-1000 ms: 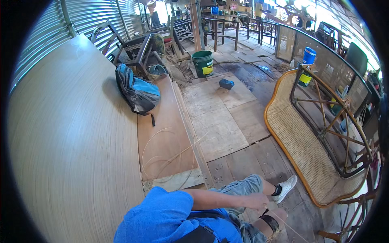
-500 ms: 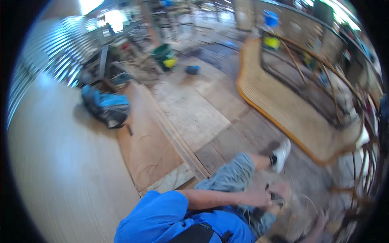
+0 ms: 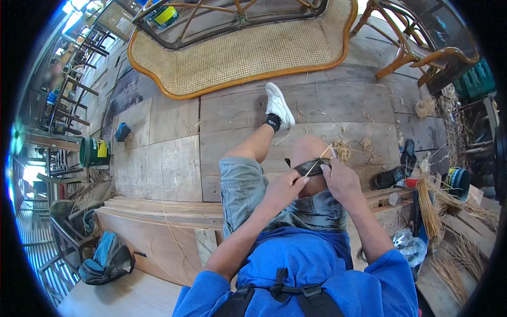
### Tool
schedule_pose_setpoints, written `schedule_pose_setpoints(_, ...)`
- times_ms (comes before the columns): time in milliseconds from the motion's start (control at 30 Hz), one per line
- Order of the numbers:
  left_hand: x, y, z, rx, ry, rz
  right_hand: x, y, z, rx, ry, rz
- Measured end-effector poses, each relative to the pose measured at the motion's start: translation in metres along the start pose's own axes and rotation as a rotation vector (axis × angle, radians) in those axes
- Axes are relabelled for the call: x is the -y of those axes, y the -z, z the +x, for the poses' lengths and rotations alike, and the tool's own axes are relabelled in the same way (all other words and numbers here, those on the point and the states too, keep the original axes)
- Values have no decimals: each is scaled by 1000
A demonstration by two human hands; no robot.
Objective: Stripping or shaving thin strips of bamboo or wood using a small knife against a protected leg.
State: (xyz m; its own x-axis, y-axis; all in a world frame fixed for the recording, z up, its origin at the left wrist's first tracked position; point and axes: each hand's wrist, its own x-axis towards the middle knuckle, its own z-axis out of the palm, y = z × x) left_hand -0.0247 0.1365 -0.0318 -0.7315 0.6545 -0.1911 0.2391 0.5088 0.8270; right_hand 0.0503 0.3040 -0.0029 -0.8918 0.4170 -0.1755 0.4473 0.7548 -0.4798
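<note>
My left hand (image 3: 285,189) is closed in a pinch on a thin, pale rattan strip (image 3: 320,158). The strip runs slantwise up across my bent right knee, over a dark pad or band (image 3: 308,168) lying there. Beside the knee, my right hand (image 3: 342,180) is closed, its thumb at the pad's right end and its fingers near the strip's upper part. What exactly it grips is hidden by the hand.
Ahead lies a woven cane furniture frame (image 3: 248,55) with a rattan rim. A rattan chair (image 3: 404,58) stands far right. Bundled fibre strips (image 3: 430,211), a dark shoe (image 3: 388,178) and shavings (image 3: 343,150) are to the right. A backpack (image 3: 108,259) and green bucket (image 3: 95,152) are left.
My view has swung right and down, so the cane frame now lies straight ahead and the backpack sits lower left. Both hands, blurred before, now show clearly over the right knee.
</note>
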Motion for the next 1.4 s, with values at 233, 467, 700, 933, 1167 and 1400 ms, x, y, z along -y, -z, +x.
schedule_pose_setpoints(233,-12,16,-32,183,213,-18,-6,2,4,41,-17,71)
schedule_pose_setpoints(467,-16,-11,21,95,72,13,10,5,-5,113,-35,-22)
schedule_pose_setpoints(700,-17,36,-58,228,104,-132,2,-6,-6,72,58,-59)
schedule_pose_setpoints(933,-18,24,-22,144,9,-90,-11,11,-9,-77,45,219)
schedule_pose_setpoints(1167,-13,4,0,216,131,-138,2,-13,-20,-39,103,-166)
schedule_pose_setpoints(1400,49,107,-180,323,454,7,3,-16,-18,-147,106,-234)
